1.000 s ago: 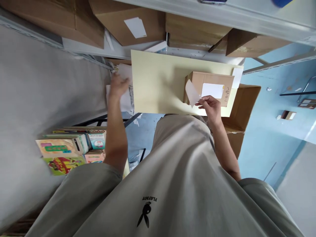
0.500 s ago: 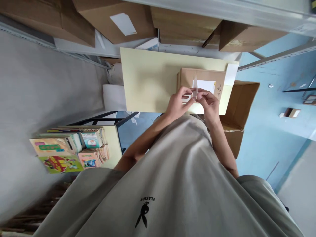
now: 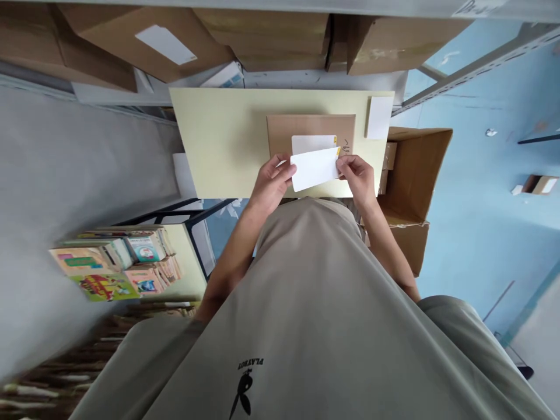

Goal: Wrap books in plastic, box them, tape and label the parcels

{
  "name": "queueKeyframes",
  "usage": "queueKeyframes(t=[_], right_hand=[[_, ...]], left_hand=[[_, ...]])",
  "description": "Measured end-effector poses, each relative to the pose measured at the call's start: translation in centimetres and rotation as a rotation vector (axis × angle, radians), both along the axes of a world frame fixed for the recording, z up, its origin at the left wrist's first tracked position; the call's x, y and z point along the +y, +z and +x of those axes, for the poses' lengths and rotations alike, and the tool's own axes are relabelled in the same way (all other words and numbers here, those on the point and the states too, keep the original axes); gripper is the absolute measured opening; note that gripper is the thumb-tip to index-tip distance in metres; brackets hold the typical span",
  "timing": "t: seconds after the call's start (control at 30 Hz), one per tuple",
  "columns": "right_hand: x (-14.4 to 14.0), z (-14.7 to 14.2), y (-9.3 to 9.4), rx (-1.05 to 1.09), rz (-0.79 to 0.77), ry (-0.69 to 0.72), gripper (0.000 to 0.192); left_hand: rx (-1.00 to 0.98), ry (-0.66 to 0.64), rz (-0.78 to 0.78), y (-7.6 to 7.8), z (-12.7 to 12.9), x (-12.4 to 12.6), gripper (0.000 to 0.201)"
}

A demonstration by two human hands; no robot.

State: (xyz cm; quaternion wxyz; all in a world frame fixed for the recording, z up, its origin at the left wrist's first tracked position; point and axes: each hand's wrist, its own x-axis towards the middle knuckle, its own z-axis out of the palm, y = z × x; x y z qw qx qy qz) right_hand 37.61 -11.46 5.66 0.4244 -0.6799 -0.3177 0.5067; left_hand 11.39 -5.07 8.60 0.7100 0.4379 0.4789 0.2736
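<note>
My left hand and my right hand hold a white label sheet by its two ends, flat and facing me, just above the near edge of a pale yellow table. Behind the sheet a brown cardboard parcel lies on the table, with a white label stuck on its top and some handwriting beside it. A second white sheet lies at the table's far right corner.
Large cardboard boxes fill the shelf above the table. An open cardboard box stands on the blue floor at the right. Stacks of colourful books sit on a low stand at the left, next to a grey wall.
My left hand came back from the white papers at the left and took the sheet together with my right hand. The sheet has turned from edge-on to flat.
</note>
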Motion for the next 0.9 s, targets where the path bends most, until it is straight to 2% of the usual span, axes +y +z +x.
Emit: queueKeyframes(t=[0.13,0.2,0.33,0.47,0.53,0.63,0.77,0.9], right_hand=[[0.0,1.6,-0.4,0.054,-0.042,0.061,0.056],[0.2,2.1,-0.7,0.072,-0.05,0.098,0.055],[0.2,1.7,0.4,0.062,0.015,0.164,0.045],[-0.4,0.0,3.2,0.026,0.148,0.288,0.027],[-0.5,-0.5,3.7,-0.006,0.168,0.327,0.026],[0.1,-0.4,2.1,-0.079,0.109,0.277,0.039],[1.7,0.7,-2.5,-0.214,0.021,0.184,0.061],[3.1,1.0,-5.9,-0.395,-0.038,0.182,0.059]], left_hand=[[0.035,0.024,-0.026,0.4,1.2,-0.4,0.079],[0.075,0.015,-0.015,0.0,1.5,-0.5,0.078],[0.183,0.088,0.022,-2.4,1.1,-0.9,0.069],[0.281,0.257,-0.031,-4.9,0.4,-1.6,0.058],[0.27,0.345,-0.064,-5.5,0.2,-1.7,0.059],[0.234,0.427,-0.063,-6.0,0.0,-1.1,0.059],[0.279,0.408,-0.009,-7.6,0.6,1.0,0.051],[0.393,0.372,0.081,-9.9,2.0,3.2,0.042]])
